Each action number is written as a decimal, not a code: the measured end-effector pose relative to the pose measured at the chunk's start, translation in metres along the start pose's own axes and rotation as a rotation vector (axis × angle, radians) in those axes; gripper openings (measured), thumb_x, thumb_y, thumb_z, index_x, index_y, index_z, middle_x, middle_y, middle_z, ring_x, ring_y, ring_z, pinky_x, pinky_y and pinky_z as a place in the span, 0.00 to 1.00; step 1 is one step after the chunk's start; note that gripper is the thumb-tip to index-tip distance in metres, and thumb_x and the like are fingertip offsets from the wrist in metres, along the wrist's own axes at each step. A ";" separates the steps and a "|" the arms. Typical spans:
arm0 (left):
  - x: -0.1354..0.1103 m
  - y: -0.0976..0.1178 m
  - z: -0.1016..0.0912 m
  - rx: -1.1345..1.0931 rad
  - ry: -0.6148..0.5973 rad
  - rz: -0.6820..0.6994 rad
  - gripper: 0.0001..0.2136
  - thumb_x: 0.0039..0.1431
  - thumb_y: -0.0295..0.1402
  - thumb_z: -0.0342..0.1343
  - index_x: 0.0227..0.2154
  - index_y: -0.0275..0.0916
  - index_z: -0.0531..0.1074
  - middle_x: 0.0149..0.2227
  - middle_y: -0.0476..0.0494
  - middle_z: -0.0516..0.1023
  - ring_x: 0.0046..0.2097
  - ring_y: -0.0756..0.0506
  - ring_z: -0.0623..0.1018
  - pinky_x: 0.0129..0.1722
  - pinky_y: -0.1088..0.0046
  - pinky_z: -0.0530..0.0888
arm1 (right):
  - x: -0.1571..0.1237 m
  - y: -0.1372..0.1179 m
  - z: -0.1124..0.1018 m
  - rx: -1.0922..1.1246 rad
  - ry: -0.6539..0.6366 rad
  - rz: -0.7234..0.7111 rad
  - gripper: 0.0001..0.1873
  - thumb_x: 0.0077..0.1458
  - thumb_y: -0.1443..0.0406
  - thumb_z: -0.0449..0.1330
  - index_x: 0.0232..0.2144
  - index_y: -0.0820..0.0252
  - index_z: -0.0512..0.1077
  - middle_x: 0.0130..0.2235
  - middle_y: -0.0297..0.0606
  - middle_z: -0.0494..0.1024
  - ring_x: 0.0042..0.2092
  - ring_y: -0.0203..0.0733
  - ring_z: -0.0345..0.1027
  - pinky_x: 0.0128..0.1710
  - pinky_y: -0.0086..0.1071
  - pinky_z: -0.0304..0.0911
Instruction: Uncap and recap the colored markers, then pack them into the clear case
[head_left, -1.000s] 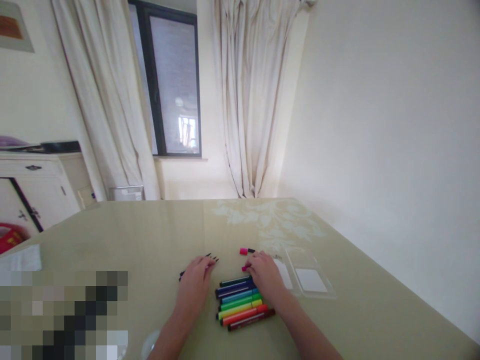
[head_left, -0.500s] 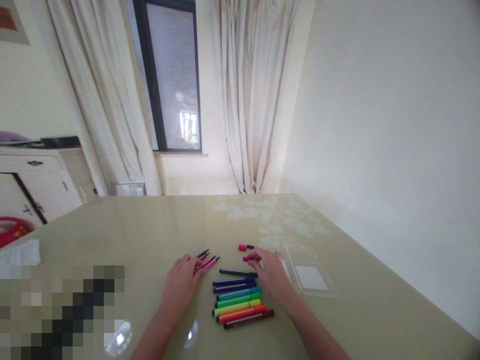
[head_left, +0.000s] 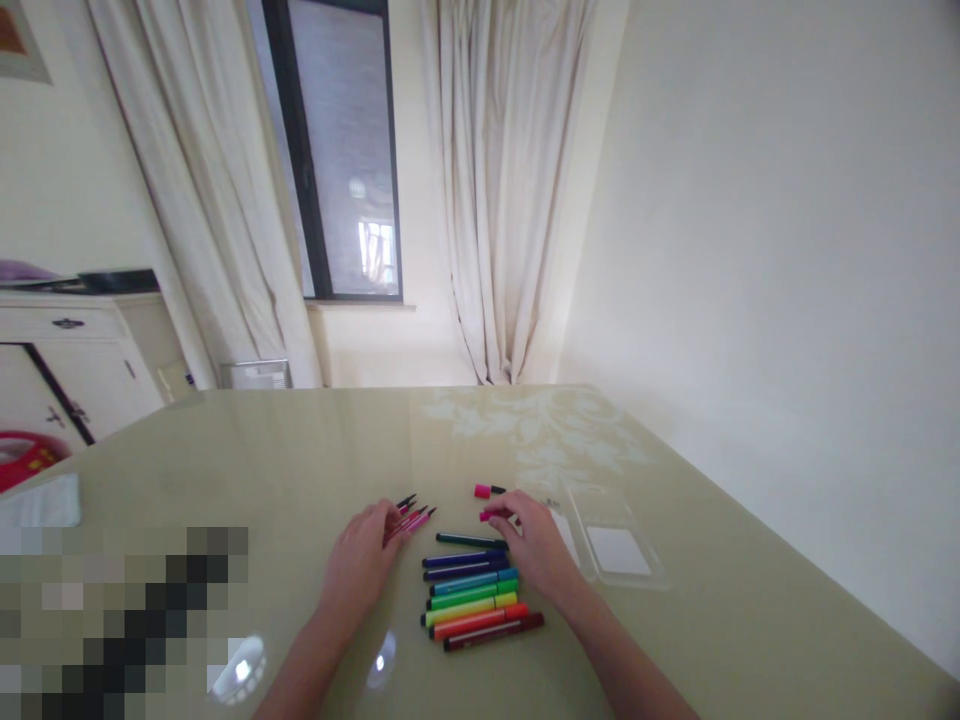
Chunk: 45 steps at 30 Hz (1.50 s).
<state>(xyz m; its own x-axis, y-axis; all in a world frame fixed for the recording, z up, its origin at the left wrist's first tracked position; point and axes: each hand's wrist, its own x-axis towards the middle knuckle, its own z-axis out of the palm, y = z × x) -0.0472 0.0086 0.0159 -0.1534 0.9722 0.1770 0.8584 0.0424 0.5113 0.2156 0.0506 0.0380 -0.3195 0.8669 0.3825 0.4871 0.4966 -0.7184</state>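
Several uncapped pink and dark felt-tip pens (head_left: 420, 521) are in my left hand (head_left: 366, 548), tips pointing up and right; its fingers are closed round them. My right hand (head_left: 531, 535) pinches a pink pen cap (head_left: 485, 516) between thumb and fingers. Just beyond it lie a second pink cap (head_left: 481, 491) and a black one (head_left: 498, 490). Between my forearms, capped felt-tip pens form a column: dark green (head_left: 471, 541), dark blue (head_left: 465, 559), light blue (head_left: 474, 583), green (head_left: 472, 597), yellow (head_left: 469, 611), orange (head_left: 478, 623) and dark red (head_left: 495, 633).
A clear plastic case (head_left: 651, 570) with white paper inside lies open right of my right hand. The glossy table (head_left: 247, 450) reaches to the window wall. A white cloth (head_left: 45, 502) is at the left edge, near a red object (head_left: 34, 458).
My right hand, with the pink cap, has shifted slightly left. The left hand keeps its hold on the pens. The whole view has moved a little.
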 end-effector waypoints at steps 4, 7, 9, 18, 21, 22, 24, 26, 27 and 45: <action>0.002 -0.004 -0.006 0.043 0.025 -0.017 0.10 0.66 0.38 0.49 0.36 0.40 0.73 0.41 0.41 0.79 0.45 0.39 0.78 0.45 0.64 0.71 | 0.000 0.002 0.001 -0.007 -0.011 -0.007 0.08 0.61 0.67 0.59 0.36 0.54 0.80 0.40 0.38 0.82 0.44 0.46 0.75 0.48 0.38 0.67; 0.004 -0.010 -0.011 0.141 0.060 -0.032 0.13 0.68 0.35 0.45 0.37 0.40 0.75 0.42 0.40 0.78 0.47 0.39 0.77 0.49 0.63 0.70 | 0.000 0.002 0.001 -0.004 -0.011 -0.008 0.09 0.62 0.67 0.59 0.36 0.54 0.80 0.41 0.39 0.82 0.45 0.47 0.75 0.48 0.39 0.66; 0.004 -0.015 -0.012 0.201 0.054 -0.038 0.13 0.68 0.33 0.46 0.38 0.41 0.76 0.43 0.40 0.78 0.48 0.39 0.76 0.49 0.64 0.70 | 0.000 0.000 0.000 0.006 -0.005 -0.014 0.09 0.62 0.66 0.59 0.35 0.54 0.80 0.40 0.39 0.82 0.44 0.46 0.75 0.48 0.39 0.66; 0.002 -0.007 -0.017 0.236 0.060 -0.011 0.12 0.67 0.33 0.48 0.38 0.39 0.77 0.43 0.38 0.79 0.48 0.37 0.76 0.51 0.61 0.69 | -0.001 -0.006 0.003 0.056 0.022 0.006 0.08 0.61 0.66 0.60 0.38 0.55 0.81 0.41 0.39 0.83 0.43 0.46 0.75 0.44 0.37 0.67; 0.000 0.010 -0.015 0.035 0.098 0.055 0.11 0.68 0.36 0.48 0.40 0.40 0.75 0.45 0.39 0.80 0.48 0.38 0.77 0.51 0.61 0.70 | 0.000 -0.006 0.004 0.079 0.030 0.020 0.08 0.61 0.65 0.60 0.37 0.55 0.81 0.41 0.39 0.83 0.42 0.46 0.76 0.43 0.37 0.68; -0.001 0.017 -0.012 -0.063 0.079 0.088 0.11 0.68 0.38 0.47 0.41 0.41 0.74 0.44 0.40 0.80 0.47 0.39 0.77 0.49 0.63 0.71 | 0.000 -0.007 0.003 0.101 0.044 0.016 0.08 0.61 0.65 0.60 0.38 0.55 0.81 0.43 0.39 0.83 0.43 0.45 0.76 0.42 0.36 0.68; -0.005 0.029 -0.005 -0.233 0.019 0.155 0.12 0.69 0.40 0.46 0.41 0.43 0.73 0.43 0.42 0.81 0.45 0.41 0.79 0.46 0.66 0.72 | 0.000 -0.009 0.001 0.145 0.078 0.003 0.09 0.62 0.64 0.59 0.39 0.54 0.81 0.45 0.39 0.83 0.44 0.45 0.76 0.42 0.35 0.68; -0.008 0.038 0.003 -0.319 -0.019 0.198 0.11 0.70 0.40 0.46 0.40 0.44 0.72 0.41 0.44 0.82 0.43 0.42 0.79 0.44 0.67 0.71 | 0.001 -0.012 -0.002 0.172 0.098 -0.003 0.09 0.63 0.63 0.59 0.39 0.54 0.81 0.46 0.39 0.84 0.45 0.45 0.76 0.42 0.35 0.68; -0.010 0.040 0.006 -0.334 -0.024 0.206 0.11 0.69 0.40 0.46 0.40 0.44 0.72 0.41 0.45 0.82 0.43 0.42 0.79 0.44 0.67 0.71 | 0.001 -0.013 -0.003 0.179 0.104 -0.002 0.09 0.63 0.63 0.59 0.39 0.54 0.81 0.45 0.39 0.84 0.46 0.45 0.76 0.43 0.35 0.68; -0.014 0.045 0.015 -0.489 -0.057 0.218 0.10 0.68 0.40 0.48 0.40 0.44 0.73 0.41 0.45 0.80 0.44 0.42 0.77 0.45 0.67 0.71 | -0.001 -0.009 0.001 0.195 0.054 -0.034 0.08 0.61 0.63 0.61 0.39 0.53 0.81 0.43 0.38 0.84 0.43 0.45 0.76 0.43 0.36 0.68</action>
<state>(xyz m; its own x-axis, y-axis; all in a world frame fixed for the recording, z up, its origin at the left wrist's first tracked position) 0.0010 0.0007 0.0242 0.0412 0.9581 0.2834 0.5373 -0.2604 0.8022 0.2105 0.0453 0.0430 -0.2860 0.8536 0.4354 0.3089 0.5122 -0.8014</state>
